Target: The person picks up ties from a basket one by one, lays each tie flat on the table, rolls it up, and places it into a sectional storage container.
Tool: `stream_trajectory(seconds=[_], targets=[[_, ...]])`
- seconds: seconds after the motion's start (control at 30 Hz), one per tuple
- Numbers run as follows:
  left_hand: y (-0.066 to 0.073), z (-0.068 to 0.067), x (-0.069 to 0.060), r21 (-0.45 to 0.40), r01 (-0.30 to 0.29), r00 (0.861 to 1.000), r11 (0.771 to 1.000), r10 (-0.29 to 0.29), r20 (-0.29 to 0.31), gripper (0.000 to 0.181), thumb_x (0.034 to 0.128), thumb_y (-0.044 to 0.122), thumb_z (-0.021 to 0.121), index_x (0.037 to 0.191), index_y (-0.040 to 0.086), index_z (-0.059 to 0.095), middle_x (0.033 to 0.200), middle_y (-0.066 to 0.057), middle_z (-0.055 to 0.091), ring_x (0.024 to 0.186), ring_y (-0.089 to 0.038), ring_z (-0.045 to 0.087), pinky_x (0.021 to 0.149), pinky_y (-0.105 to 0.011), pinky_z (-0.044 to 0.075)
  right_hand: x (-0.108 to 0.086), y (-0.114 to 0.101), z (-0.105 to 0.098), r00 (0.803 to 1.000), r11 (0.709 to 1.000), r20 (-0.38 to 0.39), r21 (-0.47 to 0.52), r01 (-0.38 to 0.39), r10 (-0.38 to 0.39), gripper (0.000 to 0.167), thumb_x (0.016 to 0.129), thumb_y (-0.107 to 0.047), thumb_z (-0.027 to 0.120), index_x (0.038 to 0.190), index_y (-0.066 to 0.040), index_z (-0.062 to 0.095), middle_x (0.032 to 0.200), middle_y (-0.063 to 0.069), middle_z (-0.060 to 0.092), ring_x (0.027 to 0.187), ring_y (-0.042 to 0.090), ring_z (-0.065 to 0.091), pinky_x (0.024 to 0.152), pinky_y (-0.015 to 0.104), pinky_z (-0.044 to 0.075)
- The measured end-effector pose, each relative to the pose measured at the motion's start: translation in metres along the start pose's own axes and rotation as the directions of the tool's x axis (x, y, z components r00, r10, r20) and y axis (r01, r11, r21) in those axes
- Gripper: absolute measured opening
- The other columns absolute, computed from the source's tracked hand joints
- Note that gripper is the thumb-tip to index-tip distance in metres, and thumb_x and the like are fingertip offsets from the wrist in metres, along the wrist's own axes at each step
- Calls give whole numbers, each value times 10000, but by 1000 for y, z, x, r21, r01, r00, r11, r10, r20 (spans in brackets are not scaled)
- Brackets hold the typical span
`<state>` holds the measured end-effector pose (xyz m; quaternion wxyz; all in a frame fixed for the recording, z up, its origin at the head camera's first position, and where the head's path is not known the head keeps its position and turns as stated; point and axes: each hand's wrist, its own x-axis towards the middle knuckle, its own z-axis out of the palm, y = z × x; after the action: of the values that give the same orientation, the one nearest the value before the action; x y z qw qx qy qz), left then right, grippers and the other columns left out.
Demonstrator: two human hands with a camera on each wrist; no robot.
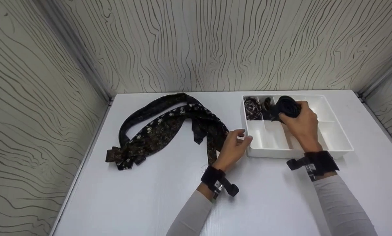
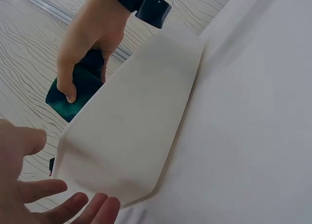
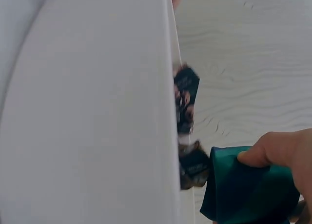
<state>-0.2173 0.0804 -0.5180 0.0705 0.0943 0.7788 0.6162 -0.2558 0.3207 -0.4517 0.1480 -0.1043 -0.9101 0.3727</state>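
My right hand [image 1: 303, 125] grips a rolled dark necktie [image 1: 287, 106] above the back row of a white divided tray [image 1: 274, 153]. In the right wrist view this rolled necktie [image 3: 239, 185] shows green and navy, with the thumb pressed on its side. Two other rolled neckties sit in the back-left compartments: a patterned one [image 1: 252, 108] in the corner and a darker one [image 1: 266, 105] beside it, partly hidden. By the tray's front left corner is my left hand [image 1: 232, 147], its fingers loosely spread and holding nothing; whether they touch the tray I cannot tell.
Several dark floral neckties [image 1: 160, 134] lie loosely draped across the left of the white table [image 1: 143, 203], their ends reaching my left hand. A wood-grain patterned wall [image 1: 196, 46] stands behind the table, with another panel [image 1: 25, 124] along the left.
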Motion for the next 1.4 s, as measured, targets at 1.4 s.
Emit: stream_trajectory(seconds=[1.4], targets=[[7,12,5,21,59,998,998,-59,-23,521,951,199,721,1439,67,594,1230,-93,622,1084,-193,691,920,-274,576,56,5,-2,983,959,167,-257,121,-80,684,831,-188,849,1269,248,555,1170,472,609,1103,623,520,948,673,452]])
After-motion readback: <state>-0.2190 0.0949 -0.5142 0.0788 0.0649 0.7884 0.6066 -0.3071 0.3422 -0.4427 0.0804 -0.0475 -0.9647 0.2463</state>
